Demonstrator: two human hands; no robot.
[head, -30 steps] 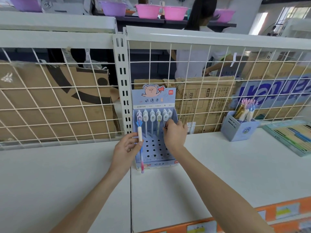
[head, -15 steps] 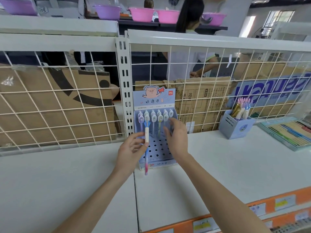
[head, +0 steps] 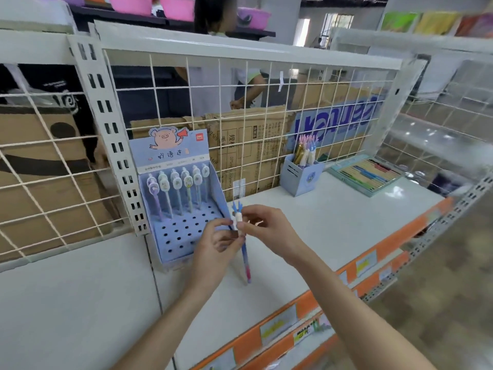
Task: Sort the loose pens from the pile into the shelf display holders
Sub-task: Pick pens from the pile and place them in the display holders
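Note:
A blue-and-pink pen (head: 245, 260) with a white grip and a blue forked top hangs upright just right of the blue pig display holder (head: 184, 236). My left hand (head: 216, 247) pinches it at the white grip from the left. My right hand (head: 269, 231) pinches the same white part from the right. The holder stands against the wire grid with several white-capped pens (head: 177, 190) in its back row; its front holes show no pens. A small blue cup holder (head: 302, 174) with several pens stands further right on the white shelf (head: 333, 217).
A flat tray of coloured pens (head: 365, 173) lies at the shelf's far right. Cardboard boxes (head: 250, 145) sit behind the wire grid (head: 266, 102). A person (head: 240, 84) stands beyond the grid. Orange price strips (head: 373, 257) line the shelf's front edge.
The pen has moved right, away from the front of the pig holder. My right hand left the holder's pens and now pinches the pen too. The view swung right.

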